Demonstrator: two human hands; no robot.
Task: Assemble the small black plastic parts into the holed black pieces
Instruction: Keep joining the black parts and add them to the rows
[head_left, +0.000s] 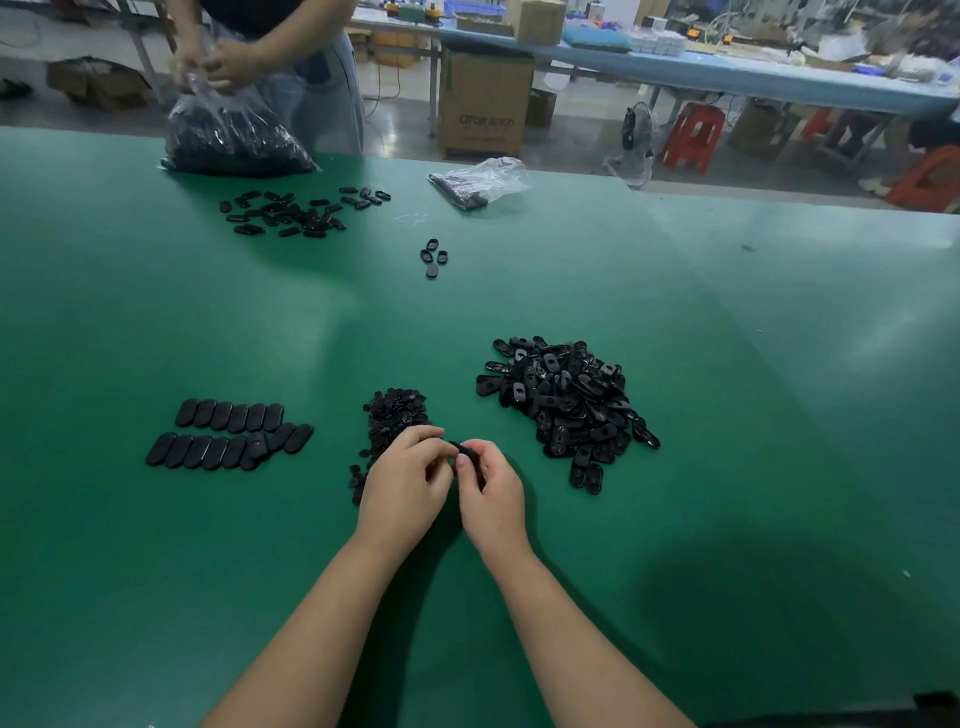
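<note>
My right hand (491, 499) pinches a holed black piece (464, 450) between thumb and fingers, just above the green table. My left hand (405, 478) is right beside it with curled fingertips meeting at the piece; whether they hold a small part is hidden. A heap of small black plastic parts (392, 415) lies just beyond my left hand. A larger pile of holed black pieces (566, 405) sits to the right. Two rows of oval black pieces (228, 434) lie lined up at the left.
Across the green table (727, 415) a person (270, 57) handles a plastic bag of black parts (234, 135). Scattered oval pieces (296, 213), a few more (434, 257) and a smaller clear bag (478, 184) lie at the far side.
</note>
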